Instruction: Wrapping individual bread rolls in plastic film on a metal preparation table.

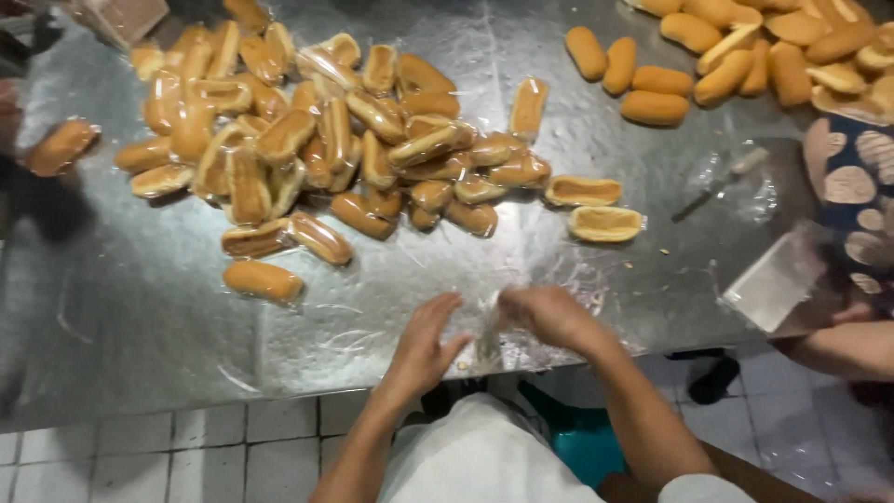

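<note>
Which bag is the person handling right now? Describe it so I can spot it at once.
Start at the big heap of wrapped rolls on the steel table, then drop to the near edge. There the left hand and right hand meet at a crumpled clear plastic bag. Unlike the heap's bags, it shows no roll inside.

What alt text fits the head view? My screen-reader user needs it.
Two bare hands, left hand and right hand, handle a clear plastic bag at the edge of a steel table. A pile of bagged bread rolls lies beyond, unwrapped rolls far right.
</note>
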